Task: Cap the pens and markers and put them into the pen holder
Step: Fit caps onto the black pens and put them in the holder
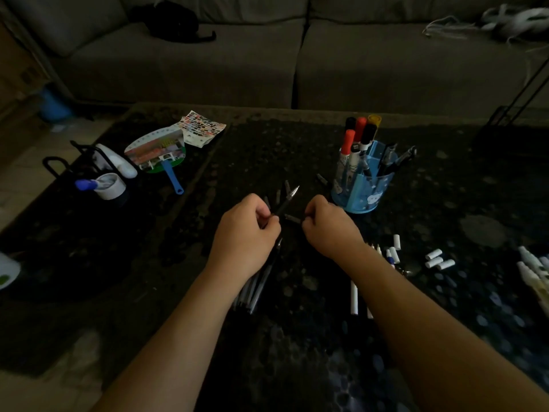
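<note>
We note bare surface (243, 150) left of the pen holder (364, 188). Upright markers (358, 135) and leaning pens (398, 159) crowd its mouth. A loose cap (322, 179) lies near its base.

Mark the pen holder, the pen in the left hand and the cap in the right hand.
pen holder (364, 193), head view, blue front wall.
pen (285, 202), head view, mid-shaft below the tip.
cap (292, 218), head view, its exposed grey end.

Both forearms are extended forward, short of the pen holder (361, 185). A pen (286, 201) is pinched by the left hand (246, 233); a cap (292, 218) is pinched by the right hand (329, 226), knuckles up.
</note>
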